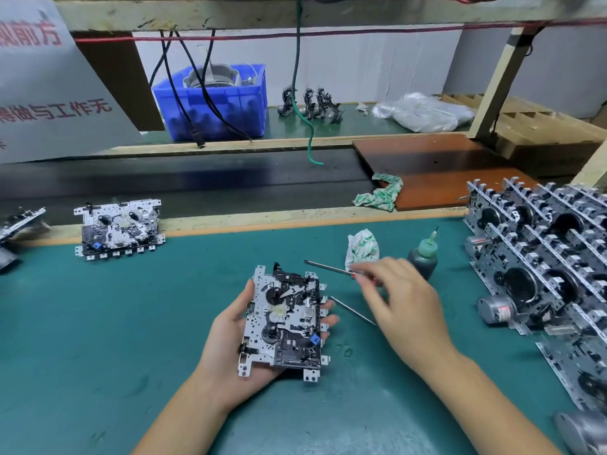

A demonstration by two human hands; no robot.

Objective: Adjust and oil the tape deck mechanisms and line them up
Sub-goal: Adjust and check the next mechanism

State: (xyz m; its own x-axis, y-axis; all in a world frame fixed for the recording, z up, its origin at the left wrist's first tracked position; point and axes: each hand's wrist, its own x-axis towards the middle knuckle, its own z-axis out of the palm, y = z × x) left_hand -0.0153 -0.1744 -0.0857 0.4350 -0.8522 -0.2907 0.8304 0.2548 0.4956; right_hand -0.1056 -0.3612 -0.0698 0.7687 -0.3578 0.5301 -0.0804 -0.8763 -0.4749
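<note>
My left hand [230, 336] holds a tape deck mechanism [284, 323] face up above the green mat, thumb on its left edge and fingertips curled past its right edge. My right hand [400, 303] hovers to its right, blurred, fingers spread over the red-handled screwdriver [328, 268] lying on the mat; I cannot tell whether it touches the handle. A thin metal rod [353, 311] lies just below it. The dark oil bottle with a green nozzle [423, 254] stands behind that hand. Another mechanism [120, 228] lies at the mat's far left edge.
A dense stack of mechanisms [538, 257] fills the right side. A crumpled cloth [361, 249] sits by the bottle, another cloth [381, 192] on the brown board [433, 165]. A blue bin [213, 100] and hanging cables stand beyond the dark conveyor [164, 182].
</note>
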